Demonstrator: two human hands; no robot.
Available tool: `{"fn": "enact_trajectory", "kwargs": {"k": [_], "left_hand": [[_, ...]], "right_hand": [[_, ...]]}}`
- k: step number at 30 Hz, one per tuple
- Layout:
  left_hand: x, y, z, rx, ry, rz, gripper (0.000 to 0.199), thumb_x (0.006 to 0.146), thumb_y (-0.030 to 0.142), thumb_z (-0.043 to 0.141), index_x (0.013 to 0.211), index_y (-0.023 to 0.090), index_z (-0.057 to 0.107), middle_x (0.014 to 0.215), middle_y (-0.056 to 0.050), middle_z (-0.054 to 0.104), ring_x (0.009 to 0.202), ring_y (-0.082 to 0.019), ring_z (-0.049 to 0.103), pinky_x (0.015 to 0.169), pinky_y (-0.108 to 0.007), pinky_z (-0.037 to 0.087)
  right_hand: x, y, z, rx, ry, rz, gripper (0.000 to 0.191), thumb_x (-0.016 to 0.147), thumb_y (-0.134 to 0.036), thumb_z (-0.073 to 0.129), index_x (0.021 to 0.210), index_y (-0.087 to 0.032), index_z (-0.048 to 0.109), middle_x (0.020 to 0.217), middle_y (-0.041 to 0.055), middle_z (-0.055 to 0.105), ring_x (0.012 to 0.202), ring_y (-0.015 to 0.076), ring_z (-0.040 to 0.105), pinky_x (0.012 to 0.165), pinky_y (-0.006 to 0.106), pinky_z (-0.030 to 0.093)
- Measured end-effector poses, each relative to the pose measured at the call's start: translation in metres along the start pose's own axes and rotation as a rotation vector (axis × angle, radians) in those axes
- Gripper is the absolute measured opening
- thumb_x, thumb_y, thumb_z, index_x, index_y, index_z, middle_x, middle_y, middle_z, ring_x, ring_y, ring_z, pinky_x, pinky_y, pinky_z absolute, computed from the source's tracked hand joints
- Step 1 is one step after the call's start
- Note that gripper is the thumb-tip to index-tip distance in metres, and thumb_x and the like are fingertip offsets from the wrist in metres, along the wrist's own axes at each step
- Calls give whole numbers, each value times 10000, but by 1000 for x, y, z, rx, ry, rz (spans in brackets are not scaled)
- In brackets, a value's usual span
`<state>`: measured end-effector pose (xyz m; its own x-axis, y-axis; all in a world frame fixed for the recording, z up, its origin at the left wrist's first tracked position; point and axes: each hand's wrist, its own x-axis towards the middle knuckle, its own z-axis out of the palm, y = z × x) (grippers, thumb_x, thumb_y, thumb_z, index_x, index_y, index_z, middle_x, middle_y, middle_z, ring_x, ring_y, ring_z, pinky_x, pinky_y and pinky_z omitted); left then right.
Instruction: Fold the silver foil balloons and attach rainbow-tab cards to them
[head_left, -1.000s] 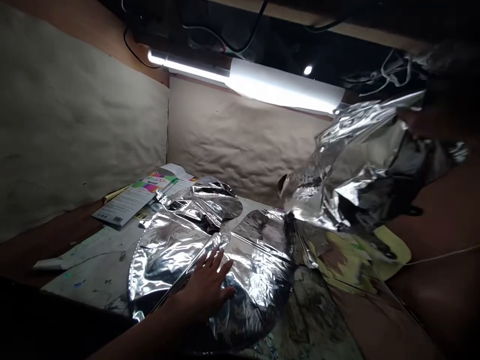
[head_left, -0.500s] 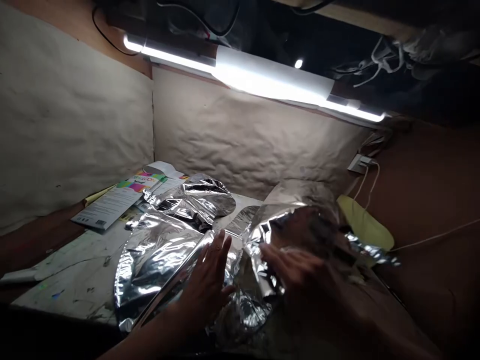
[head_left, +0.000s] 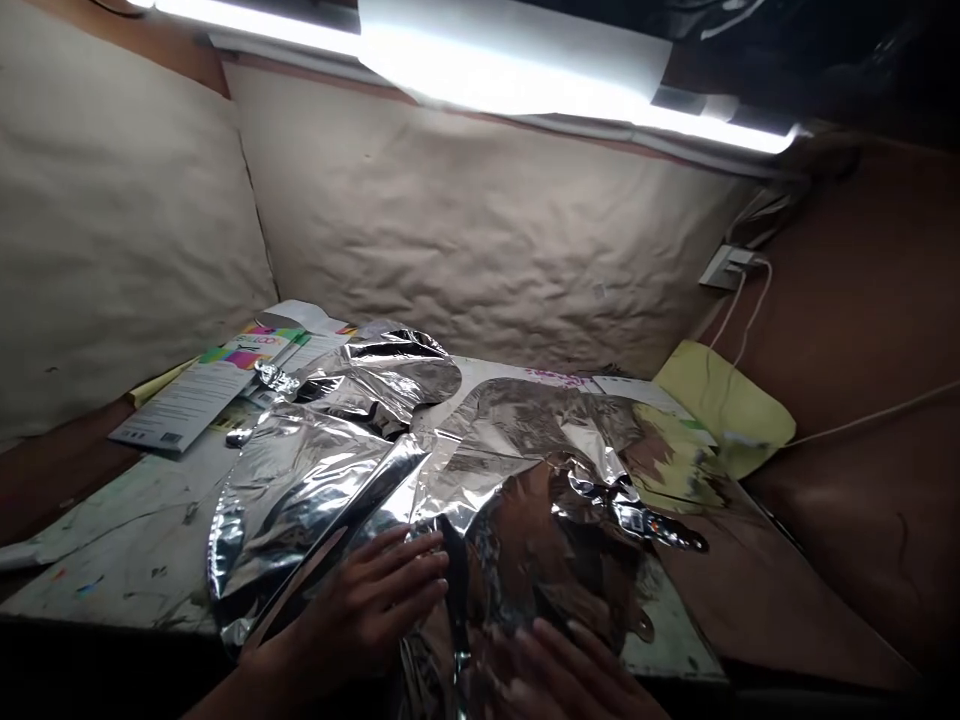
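- The right hand (head_left: 570, 670), blurred and cut off by the bottom edge, is open with its fingers stretched out over the near part of the foil; how firmly it touches cannot be told.
- The left hand (head_left: 375, 600) is open, palm down, fingers reaching toward the right, laid on the foil near the front.
- Under and ahead of the hands, the front foil balloon (head_left: 540, 530) lies flat and wrinkled on the counter, shiny silver, with small tabs sticking out on its right side.
- The left foil balloon (head_left: 300, 480), with a rounded outer edge, lies just beside it, partly beneath the left hand and forearm.
- The counter (head_left: 135, 540) is pale, with stains and small coloured marks.
- Farther back, another foil piece (head_left: 375, 375) lies crumpled.
- To its left is a printed packet (head_left: 199, 395) with a colourful top.
- At the far right, a yellow sheet (head_left: 724, 410) sits by the side wall, below a wall outlet (head_left: 724, 267) with white cords plugged in.
- A creased paper covering (head_left: 480, 220) spans the back wall.
- Above it glows a tube lamp (head_left: 720, 127), partly covered by white paper (head_left: 517, 50).
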<state>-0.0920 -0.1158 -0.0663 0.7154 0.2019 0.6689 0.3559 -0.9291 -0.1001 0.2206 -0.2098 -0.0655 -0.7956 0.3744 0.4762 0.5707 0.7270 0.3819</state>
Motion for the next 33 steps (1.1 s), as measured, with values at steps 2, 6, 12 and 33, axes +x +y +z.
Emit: {"fn": "enact_trajectory", "kwargs": {"k": [2,6,12,33], "left_hand": [[-2,1,4,-14,-54,42,254,978,113,498,1163,171,662,1204,-58,701,1273,-209,553,1117,-367,405],[3,5,6,5,-235,9,378,979,110,495,1340,202,558,1355,-66,616,1330,-226,505,1111,-393,412],[18,9,-8,-227,-361,-8,291,998,158,473,1255,219,595,1164,-41,727,1096,-167,671,991,-293,496],[133,-152,33,-1372,-330,-1177,403,780,484,742,848,128,566,724,13,572,567,-87,525,538,-205,429]], "right_hand": [[-30,10,2,1,-80,65,369,987,-393,512,1313,-242,601,1415,3,572,1438,193,352,1234,370,179],[-63,24,7,46,-221,179,464,975,-217,459,1438,-197,485,1479,41,501,1464,195,292,1240,375,145],[-46,35,-3,279,-129,228,418,934,-116,499,1342,-174,567,1290,75,670,1237,174,597,1081,324,469],[44,208,35,1210,-569,1185,433,828,-554,586,710,-141,640,737,64,680,701,177,624,681,273,504]]}}
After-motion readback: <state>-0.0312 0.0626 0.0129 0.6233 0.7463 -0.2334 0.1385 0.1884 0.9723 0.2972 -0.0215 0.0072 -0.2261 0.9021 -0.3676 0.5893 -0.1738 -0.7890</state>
